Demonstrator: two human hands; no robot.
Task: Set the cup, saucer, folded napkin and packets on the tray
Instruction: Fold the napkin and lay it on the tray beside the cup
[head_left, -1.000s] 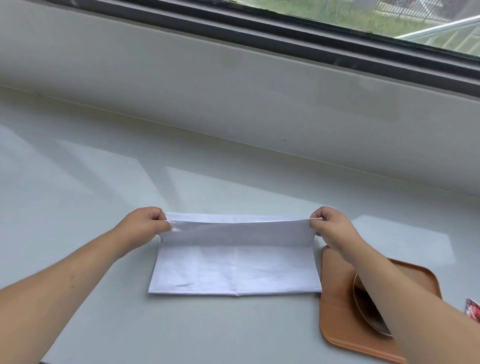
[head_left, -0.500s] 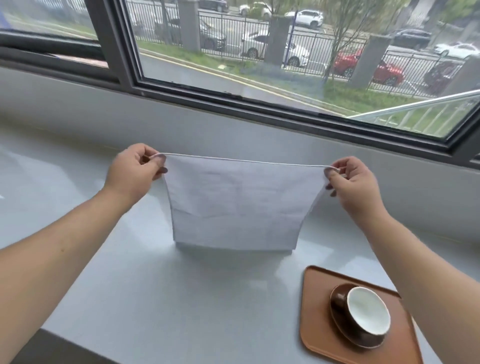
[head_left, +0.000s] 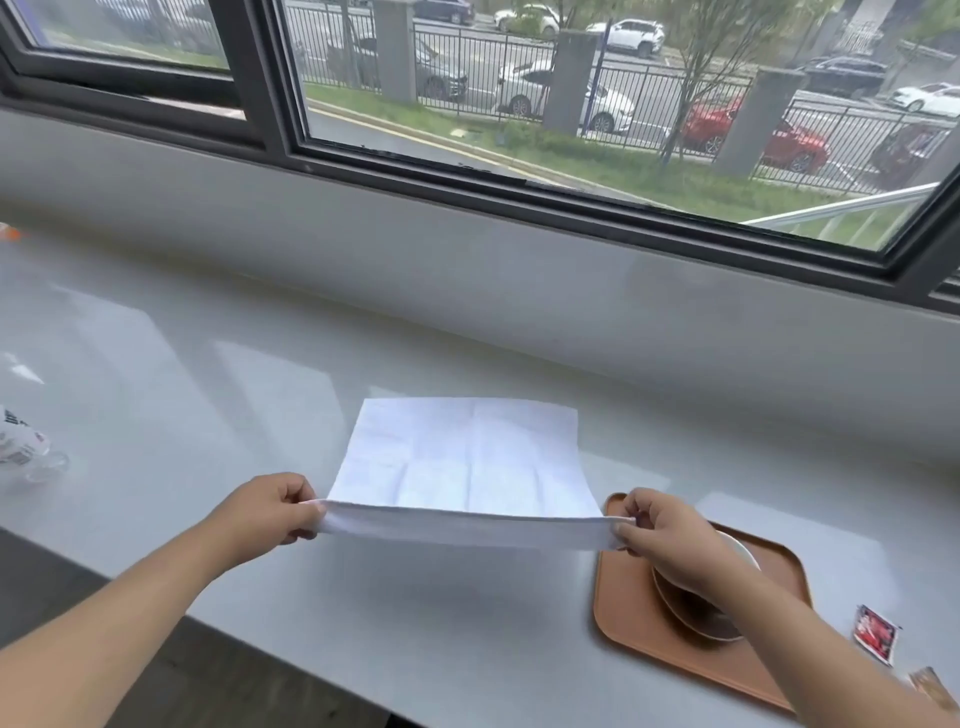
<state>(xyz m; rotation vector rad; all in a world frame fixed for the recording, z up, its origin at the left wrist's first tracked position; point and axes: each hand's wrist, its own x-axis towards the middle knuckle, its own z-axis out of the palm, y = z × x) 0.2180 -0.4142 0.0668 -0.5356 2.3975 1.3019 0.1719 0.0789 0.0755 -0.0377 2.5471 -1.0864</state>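
I stand at a pale grey, glossy stone bench (head_left: 156, 374) that runs beneath a wide window with a dark metal frame (head_left: 270, 88). A light grey wall band (head_left: 467, 270) rises between them. Daylight throws soft bright patches across the top. Outside I see a strip of green grass (head_left: 649, 171), a black railing fence with grey pillars (head_left: 566, 78), and parked cars, one of them red (head_left: 753, 135).

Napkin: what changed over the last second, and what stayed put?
The napkin went from half-folded on the counter, up into the air, now laid far edge down, near edge pinched by left hand and right hand. Tray, saucer unmoved.
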